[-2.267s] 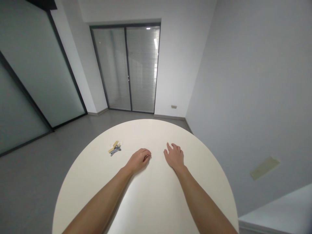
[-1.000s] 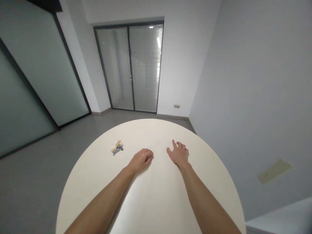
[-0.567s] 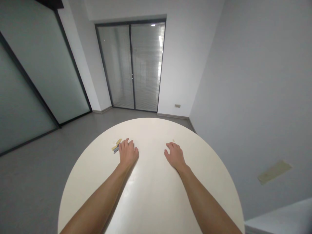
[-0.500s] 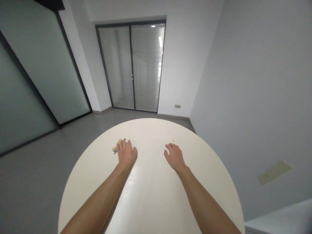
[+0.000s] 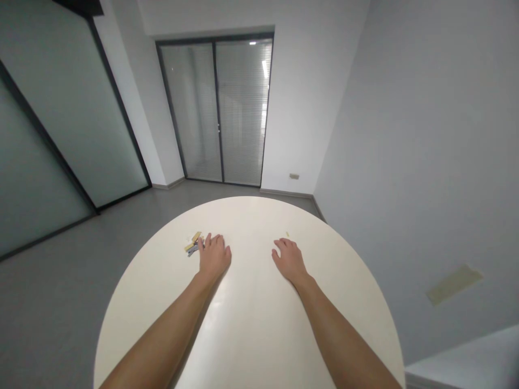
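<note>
My left hand (image 5: 213, 255) rests palm down on the white round table (image 5: 247, 324), its fingers spread and holding nothing. Just left of its fingers lies a small heap of yellow and grey pieces (image 5: 193, 246), too small to name; the hand partly covers it. On the other side, my right hand (image 5: 289, 259) also lies on the tabletop with fingers loosely apart and nothing in them. A tiny yellowish scrap (image 5: 287, 234) sits a little beyond its fingertips.
Beyond the table stands a glass door (image 5: 219, 113) with blinds and dark frames. Frosted glass panels (image 5: 73, 108) rise at the left. A grey wall (image 5: 425, 151) runs close along the right, with a beige strip (image 5: 454, 284) on it.
My left hand has shifted slightly right, uncovering more of the small yellow and grey pieces. My right hand stays in place. The view has moved a little.
</note>
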Tool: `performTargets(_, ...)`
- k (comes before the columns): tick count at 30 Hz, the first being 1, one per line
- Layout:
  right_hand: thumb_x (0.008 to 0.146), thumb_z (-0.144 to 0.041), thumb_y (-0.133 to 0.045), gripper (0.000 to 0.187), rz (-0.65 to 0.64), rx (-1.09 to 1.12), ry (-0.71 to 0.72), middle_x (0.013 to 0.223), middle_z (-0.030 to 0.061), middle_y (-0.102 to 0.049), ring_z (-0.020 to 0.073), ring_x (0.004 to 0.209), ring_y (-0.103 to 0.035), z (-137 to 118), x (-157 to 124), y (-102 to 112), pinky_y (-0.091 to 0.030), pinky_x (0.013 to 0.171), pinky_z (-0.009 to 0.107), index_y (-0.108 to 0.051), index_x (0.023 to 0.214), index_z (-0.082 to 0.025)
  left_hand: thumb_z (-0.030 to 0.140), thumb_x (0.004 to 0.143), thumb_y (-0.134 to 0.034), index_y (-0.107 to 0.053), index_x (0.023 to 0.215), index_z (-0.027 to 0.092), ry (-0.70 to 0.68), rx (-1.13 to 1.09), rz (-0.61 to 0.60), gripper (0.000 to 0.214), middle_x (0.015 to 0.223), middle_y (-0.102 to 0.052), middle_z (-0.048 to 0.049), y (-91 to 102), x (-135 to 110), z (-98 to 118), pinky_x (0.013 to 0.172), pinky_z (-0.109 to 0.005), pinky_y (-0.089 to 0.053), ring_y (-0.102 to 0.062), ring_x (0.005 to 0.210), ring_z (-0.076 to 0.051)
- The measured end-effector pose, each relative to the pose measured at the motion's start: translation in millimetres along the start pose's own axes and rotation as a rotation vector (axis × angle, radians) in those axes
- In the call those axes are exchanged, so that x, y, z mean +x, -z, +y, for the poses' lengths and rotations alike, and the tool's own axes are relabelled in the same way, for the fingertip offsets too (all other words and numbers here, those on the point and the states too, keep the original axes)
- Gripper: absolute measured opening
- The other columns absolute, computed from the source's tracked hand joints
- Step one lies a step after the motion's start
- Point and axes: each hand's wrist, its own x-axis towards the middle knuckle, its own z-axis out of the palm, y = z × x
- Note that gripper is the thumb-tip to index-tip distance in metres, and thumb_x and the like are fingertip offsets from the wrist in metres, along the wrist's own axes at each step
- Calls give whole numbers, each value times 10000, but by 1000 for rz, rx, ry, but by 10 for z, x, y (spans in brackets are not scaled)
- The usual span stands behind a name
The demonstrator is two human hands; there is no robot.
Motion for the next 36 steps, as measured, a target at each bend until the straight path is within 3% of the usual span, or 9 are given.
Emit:
performTargets(7, 901, -224, -537, 250, 64, 105, 92, 1164, 103, -643, 256, 1116, -534, 15, 19, -15, -404, 1000, 387, -669, 1111, -195, 211, 939, -439, -578, 1175, 213, -353, -283, -131, 274, 1144, -698, -70, 75, -35, 229, 1181, -539, -142, -621, 1086, -213)
performTargets(13, 882, -211, -598, 247, 28, 343, 420, 1105, 65, -678, 221, 1062, -567, -160, -14, 63, -429, 971, 385, -676, 1116, -225, 172, 951, -455, -611, 1127, 240, -529, -446, -217, 244, 1126, -717, -18, 22, -26, 252, 1158, -468, -244, -650, 1044, -160)
performTargets(16, 866, -206, -630, 269, -13, 362, 498, 1109, 59, -683, 219, 1051, -578, -235, -44, 90, -424, 970, 395, -679, 1128, -242, 169, 952, -469, -634, 1099, 255, -547, -501, -237, 237, 1073, -733, 4, -2, -16, 248, 1104, -417, -337, -661, 1000, -154)
performTargets(20, 878, -207, -632, 153, -36, 395, 492, 1047, 56, -695, 212, 1028, -589, -256, -52, 96, -439, 933, 376, -709, 1006, -237, 200, 945, -504, -635, 1130, 267, -536, -562, -260, 236, 1053, -728, 7, -9, -35, 257, 897, -295, -482, -660, 970, -156)
performTargets(29, 869, -241, -667, 72, -81, 458, 407, 950, 38, -690, 192, 958, -600, -278, -55, 73, -452, 876, 334, -667, 932, -207, 186, 880, -575, -617, 1128, 240, -490, -507, -232, 257, 1064, -692, -26, 49, -61, 260, 811, -269, -492, -637, 955, -171)
performTargets(36, 869, -208, -655, 39, -101, 424, 373, 899, 17, -685, 178, 891, -590, -301, -65, 87, -449, 813, 305, -656, 908, -213, 173, 888, -554, -657, 1059, 231, -487, -471, -243, 208, 995, -710, -22, 27, -40, 241, 844, -301, -483, -629, 945, -182)
